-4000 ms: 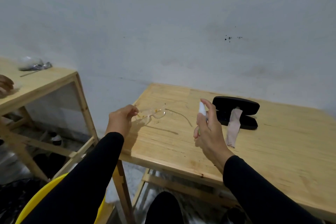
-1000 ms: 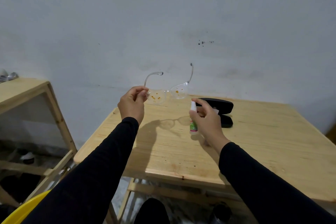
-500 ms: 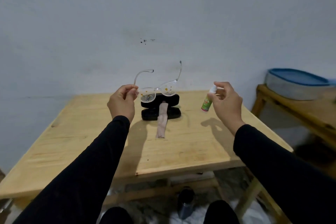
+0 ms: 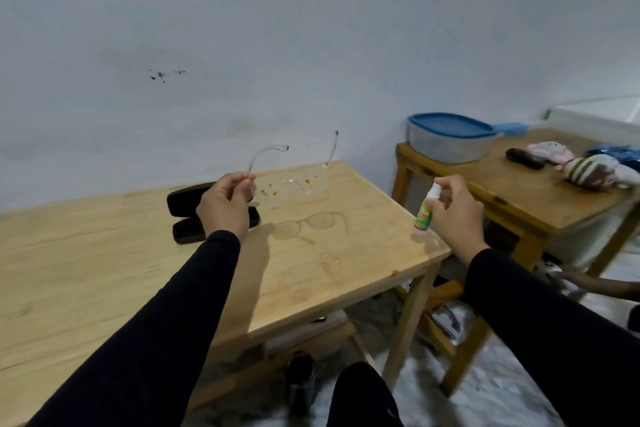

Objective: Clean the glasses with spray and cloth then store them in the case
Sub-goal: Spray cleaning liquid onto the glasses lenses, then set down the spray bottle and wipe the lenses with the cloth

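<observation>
My left hand [image 4: 225, 204] pinches the clear-framed glasses [image 4: 298, 184] by one temple and holds them in the air above the wooden table [image 4: 311, 270]. Orange specks dot both lenses, and the temples point up. My right hand [image 4: 453, 211] grips a small white spray bottle [image 4: 425, 211] with a green label, to the right of the glasses, near the table's right edge, with a finger on its nozzle. The open black glasses case [image 4: 185, 215] lies on the table behind my left hand, partly hidden by it. The cloth is out of sight.
A second wooden table [image 4: 519, 204] stands to the right with a blue-lidded container [image 4: 450, 139], a dark case and soft toys on it. Another person's hand [image 4: 575, 279] shows low at the right. A dark bottle [image 4: 300, 374] stands on the floor under my table.
The view has swung to the right, so the table now sits left of centre. Both hands still hold the glasses and the bottle in the air, the bottle a little lower.
</observation>
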Demonstrator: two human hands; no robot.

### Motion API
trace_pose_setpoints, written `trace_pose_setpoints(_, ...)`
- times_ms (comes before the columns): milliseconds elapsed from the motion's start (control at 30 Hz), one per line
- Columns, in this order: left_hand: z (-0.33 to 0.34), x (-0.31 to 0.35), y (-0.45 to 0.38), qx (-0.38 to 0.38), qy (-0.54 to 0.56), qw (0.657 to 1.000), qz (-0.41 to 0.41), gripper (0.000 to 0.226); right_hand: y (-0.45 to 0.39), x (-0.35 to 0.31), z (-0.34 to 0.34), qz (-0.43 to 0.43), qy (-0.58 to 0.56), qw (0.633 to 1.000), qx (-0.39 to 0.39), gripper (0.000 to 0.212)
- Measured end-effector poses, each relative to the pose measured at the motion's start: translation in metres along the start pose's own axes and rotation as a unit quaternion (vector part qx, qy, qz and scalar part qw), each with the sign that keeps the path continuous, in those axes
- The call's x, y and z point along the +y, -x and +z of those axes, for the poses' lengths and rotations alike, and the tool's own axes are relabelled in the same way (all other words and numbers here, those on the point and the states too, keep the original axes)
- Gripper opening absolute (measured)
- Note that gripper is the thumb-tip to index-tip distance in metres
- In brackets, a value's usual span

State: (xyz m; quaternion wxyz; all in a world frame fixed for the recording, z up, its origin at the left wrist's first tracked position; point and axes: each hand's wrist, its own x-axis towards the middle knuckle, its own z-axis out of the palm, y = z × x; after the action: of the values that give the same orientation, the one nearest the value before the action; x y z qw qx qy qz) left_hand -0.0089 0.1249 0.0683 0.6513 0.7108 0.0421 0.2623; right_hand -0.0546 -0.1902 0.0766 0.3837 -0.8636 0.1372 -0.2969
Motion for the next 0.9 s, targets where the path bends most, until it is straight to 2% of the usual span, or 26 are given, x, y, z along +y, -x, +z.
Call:
trace_pose_setpoints(233, 0.013, 0.001, 0.004, 0.001, -0.016, 1.0, 0.006, 0.015, 0.006, 0.016, 0.007, -0.001, 0.01, 0.998, -0.065, 0.033)
trace_pose_setpoints(500, 0.011, 0.005, 0.007, 0.009, -0.022, 1.0, 0.009, 0.016, -0.001, 0.019, 0.013, -0.04, 0.029, 0.993, -0.104, 0.043)
trace_pose_setpoints(633, 0.009, 0.007, 0.005, 0.01, -0.02, 1.0, 0.008, 0.015, -0.006, 0.016, 0.011, -0.073, 0.09, 0.985, -0.129, 0.056)
trace_pose_setpoints(767, 0.006, 0.009, 0.0, 0.006, -0.007, 1.0, 0.009, 0.021, -0.015, 0.007, 0.012, -0.114, 0.19, 0.967, -0.127, 0.054)
trace_pose_setpoints(900, -0.004, 0.015, -0.004, 0.015, 0.0, 1.0, 0.022, 0.026, -0.018, -0.01, 0.014, -0.137, 0.232, 0.954, -0.13, 0.052)
